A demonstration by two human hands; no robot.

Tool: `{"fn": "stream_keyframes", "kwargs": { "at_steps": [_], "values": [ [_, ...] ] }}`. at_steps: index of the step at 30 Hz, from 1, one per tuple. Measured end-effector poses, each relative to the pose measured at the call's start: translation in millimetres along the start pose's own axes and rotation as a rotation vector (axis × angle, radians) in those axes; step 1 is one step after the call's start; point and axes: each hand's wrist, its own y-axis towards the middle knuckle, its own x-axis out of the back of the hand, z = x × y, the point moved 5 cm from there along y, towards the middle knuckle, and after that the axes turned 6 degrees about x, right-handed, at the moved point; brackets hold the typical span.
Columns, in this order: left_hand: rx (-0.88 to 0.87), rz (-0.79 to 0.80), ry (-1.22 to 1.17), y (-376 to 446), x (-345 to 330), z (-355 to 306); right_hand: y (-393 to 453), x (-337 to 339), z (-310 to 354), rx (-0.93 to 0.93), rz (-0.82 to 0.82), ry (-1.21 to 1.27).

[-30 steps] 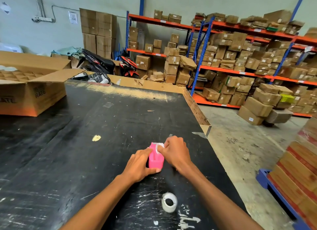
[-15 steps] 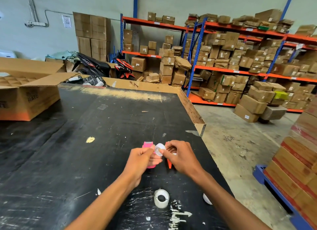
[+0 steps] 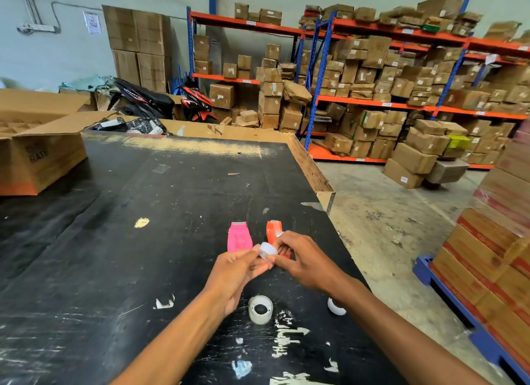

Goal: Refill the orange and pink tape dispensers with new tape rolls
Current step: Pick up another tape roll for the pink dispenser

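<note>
A small white tape roll is pinched between the grips of the left hand and right hand above the black bench. Just beyond, the pink plastic tape dispenser and orange plastic tape dispenser are stood. A larger clear tape roll is laid nearer.

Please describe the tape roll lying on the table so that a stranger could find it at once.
On the black table, look just nearer than the two hands, between the forearms. The tape roll lies there untouched, a whitish ring with a dark hole. Unlike the small roll pinched in the fingers, nothing holds it.
</note>
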Motion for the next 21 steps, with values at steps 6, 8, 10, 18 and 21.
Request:
{"fn": "stream_keyframes", "kwargs": {
  "at_steps": [6,8,10,18,21],
  "values": [
    [0.009,0.014,-0.041,-8,-5,0,-6,0,12,0.096,0.001,-0.022],
    [-0.008,0.04,-0.059,-12,-7,-6,-6,7,16,0.102,-0.036,0.03],
    [-0.007,0.053,-0.072,-14,-6,-10,-7,12,19,0.101,-0.055,0.084],
    [0.077,-0.038,-0.05,-17,29,2,-29,-2,-7,-0.158,0.315,-0.124],
    [0.077,-0.039,-0.046,-18,36,-1,-43,-24,-18,-0.227,0.484,-0.268]
  ]
}}
